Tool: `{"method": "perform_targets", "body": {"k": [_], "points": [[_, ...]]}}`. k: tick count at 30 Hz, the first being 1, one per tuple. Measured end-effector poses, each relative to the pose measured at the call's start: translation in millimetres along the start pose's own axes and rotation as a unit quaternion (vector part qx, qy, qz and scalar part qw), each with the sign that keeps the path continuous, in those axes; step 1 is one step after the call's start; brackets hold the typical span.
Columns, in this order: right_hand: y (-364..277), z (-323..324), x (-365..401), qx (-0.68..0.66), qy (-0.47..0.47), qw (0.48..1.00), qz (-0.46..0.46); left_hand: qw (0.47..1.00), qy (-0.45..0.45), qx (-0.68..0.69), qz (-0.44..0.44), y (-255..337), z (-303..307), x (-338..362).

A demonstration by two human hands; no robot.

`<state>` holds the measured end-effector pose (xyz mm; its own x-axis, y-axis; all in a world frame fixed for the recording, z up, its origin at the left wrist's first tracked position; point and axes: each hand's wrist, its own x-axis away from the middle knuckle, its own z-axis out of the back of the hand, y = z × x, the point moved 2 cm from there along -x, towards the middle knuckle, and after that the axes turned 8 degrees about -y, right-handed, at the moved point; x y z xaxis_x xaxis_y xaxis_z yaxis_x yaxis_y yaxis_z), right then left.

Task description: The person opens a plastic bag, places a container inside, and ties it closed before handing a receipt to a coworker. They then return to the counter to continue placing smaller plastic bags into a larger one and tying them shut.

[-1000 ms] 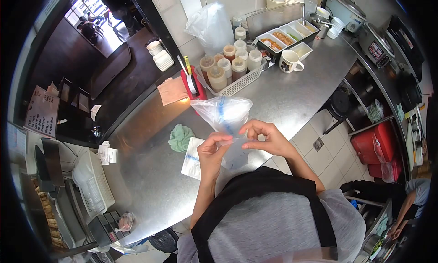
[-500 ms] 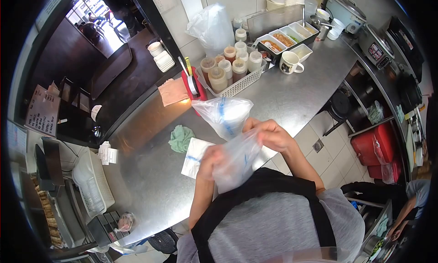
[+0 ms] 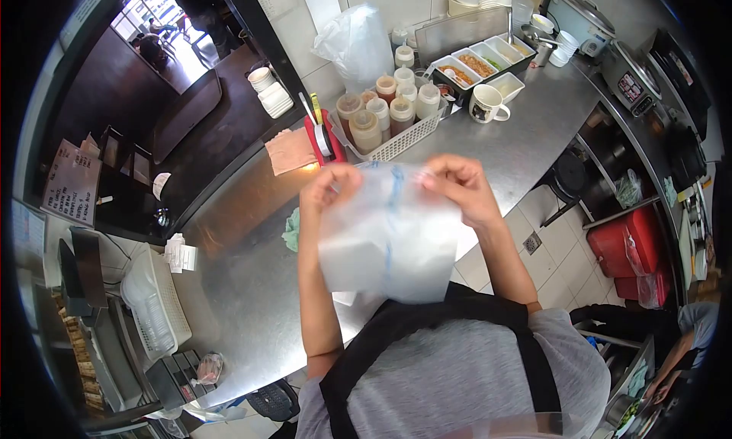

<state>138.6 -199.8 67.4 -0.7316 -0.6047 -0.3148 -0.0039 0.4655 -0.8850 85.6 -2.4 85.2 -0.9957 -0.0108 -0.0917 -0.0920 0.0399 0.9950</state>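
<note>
A translucent plastic bag (image 3: 389, 245) with a blue printed stripe hangs spread in front of my chest, slightly blurred. My left hand (image 3: 332, 186) pinches its upper left corner. At the upper right corner, the fingers of my right hand (image 3: 461, 187) are closed on the edge. Behind the bag lies the steel counter (image 3: 236, 309). A green cloth (image 3: 291, 232) shows partly beside my left forearm. Only a sliver of a white item (image 3: 345, 297) appears below the bag, its rest hidden.
A basket (image 3: 408, 139) of sauce bottles stands at the back, beside a red tape dispenser (image 3: 324, 138) and a pink cloth (image 3: 291, 152). Farther right are a mug (image 3: 486, 105) and topping trays (image 3: 476, 64). Another person's arm (image 3: 679, 359) shows at far right.
Both hands have risen and moved apart, and the crumpled bag is now stretched wide between them. It now covers the other blue-striped bag and most of the white item.
</note>
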Motion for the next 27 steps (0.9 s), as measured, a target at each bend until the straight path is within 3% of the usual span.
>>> {"method": "perform_targets", "body": {"k": [2,5,6,9,10,12,13,16,18,20,22,23,25,27], "points": [[15.8,-1.7,-10.8,0.128,0.108,0.984,0.061,0.994,0.064,-0.069,-0.056,-19.4,4.8,-19.3],[32.4,3.4,-11.2,0.116,0.141,0.983,-0.011,0.996,0.002,0.092,-0.023,-75.1,12.3,-34.5],[31.9,3.7,-10.2,0.099,0.129,0.985,-0.056,0.996,0.021,0.087,-0.010,-78.0,10.6,-33.0],[43.2,10.9,-12.5,0.134,0.114,0.982,-0.066,0.998,0.023,0.038,-0.047,-90.7,11.9,-24.5],[50.9,14.1,-11.0,0.126,0.106,0.983,-0.077,0.998,0.055,-0.001,-0.023,-85.2,7.3,-19.5],[74.1,23.3,-8.6,0.110,0.085,0.986,-0.097,0.996,0.067,0.066,0.001,-100.9,5.5,-19.3],[87.4,29.7,-6.1,0.154,0.093,0.979,-0.094,0.992,0.074,0.098,0.014,-113.7,6.1,-17.7],[124.5,48.3,8.3,0.297,0.126,0.941,-0.102,0.990,0.102,-0.057,0.075,-196.7,14.5,-5.3],[126.3,48.4,7.4,0.204,0.134,0.955,-0.167,0.988,0.130,-0.042,0.073,-202.5,9.7,-5.7],[131.8,50.8,16.9,0.074,0.130,0.965,-0.214,0.983,0.100,0.048,0.144,-189.0,4.8,1.6],[136.0,59.9,20.4,-0.092,0.114,0.964,-0.222,0.950,0.083,0.254,0.163,-192.3,13.2,9.5],[134.9,62.7,26.4,-0.126,0.108,0.963,-0.213,0.917,0.071,0.353,0.171,-193.4,14.0,14.6],[120.1,55.1,36.6,-0.191,0.097,0.957,-0.196,0.888,0.049,0.429,0.157,-168.8,9.4,28.6],[114.9,48.5,41.1,-0.130,0.085,0.974,-0.165,0.869,0.041,0.470,0.149,-157.3,4.3,42.8]]}}
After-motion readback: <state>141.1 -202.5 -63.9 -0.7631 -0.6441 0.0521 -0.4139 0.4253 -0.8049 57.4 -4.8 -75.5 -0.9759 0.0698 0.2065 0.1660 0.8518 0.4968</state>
